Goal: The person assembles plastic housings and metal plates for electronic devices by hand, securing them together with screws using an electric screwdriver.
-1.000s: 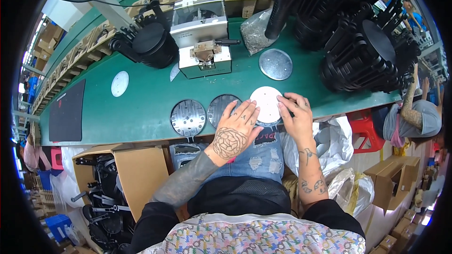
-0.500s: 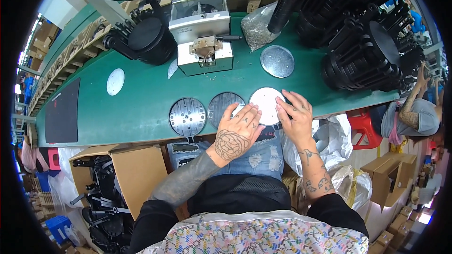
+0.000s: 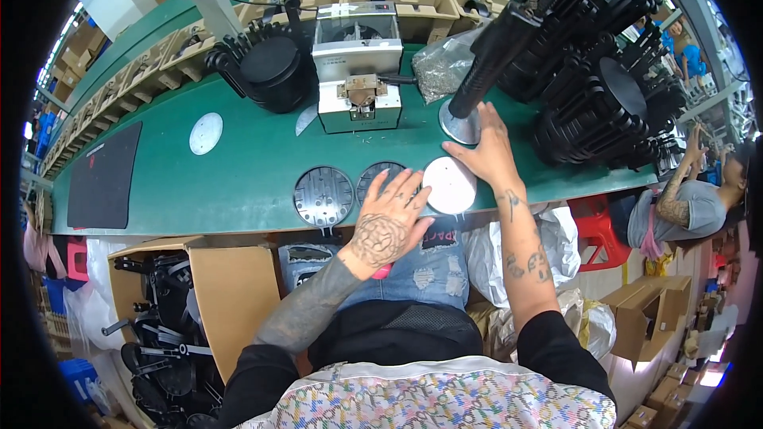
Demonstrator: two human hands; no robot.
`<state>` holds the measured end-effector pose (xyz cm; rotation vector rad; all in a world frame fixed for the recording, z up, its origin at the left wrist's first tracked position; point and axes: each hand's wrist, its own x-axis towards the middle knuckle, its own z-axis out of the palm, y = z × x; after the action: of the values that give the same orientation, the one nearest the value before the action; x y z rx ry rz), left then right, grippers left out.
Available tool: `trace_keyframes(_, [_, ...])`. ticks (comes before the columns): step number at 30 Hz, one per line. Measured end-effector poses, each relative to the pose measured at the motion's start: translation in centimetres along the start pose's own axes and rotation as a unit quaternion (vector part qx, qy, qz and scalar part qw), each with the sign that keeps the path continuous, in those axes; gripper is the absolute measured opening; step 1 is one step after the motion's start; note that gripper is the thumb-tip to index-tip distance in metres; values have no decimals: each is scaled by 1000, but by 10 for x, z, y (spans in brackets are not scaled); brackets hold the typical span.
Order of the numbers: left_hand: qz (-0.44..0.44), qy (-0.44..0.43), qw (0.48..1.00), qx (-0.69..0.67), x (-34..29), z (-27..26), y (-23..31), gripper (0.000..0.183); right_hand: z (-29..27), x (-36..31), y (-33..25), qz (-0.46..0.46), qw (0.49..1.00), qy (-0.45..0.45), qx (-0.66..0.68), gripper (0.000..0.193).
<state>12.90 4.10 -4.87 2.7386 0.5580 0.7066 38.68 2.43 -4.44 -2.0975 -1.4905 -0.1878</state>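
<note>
white round disc (image 3: 450,184) sits at my left hand's (image 3: 387,225) two o'clock, fingers spread flat; my right hand (image 3: 487,151) reaches open toward a silver disc (image 3: 459,124).

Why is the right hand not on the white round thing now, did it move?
Yes. The right hand left the white disc and reached farther across the green table, toward the silver disc.

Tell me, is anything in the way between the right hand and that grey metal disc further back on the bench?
Nothing visible. The right hand already has its fingertips at the grey disc; the white disc lies nearer, under the left hand.
</note>
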Motion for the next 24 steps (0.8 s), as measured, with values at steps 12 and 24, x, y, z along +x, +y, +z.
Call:
trace_keyframes(12, [-117,31,993,-2,-73,-48,-41,74,-19,-7,26,155,975,-19,159,78])
trace_keyframes(24, [-118,59,991,3,-55,-33,-46,95,-33,-58,-86,392,711,-113,572,30])
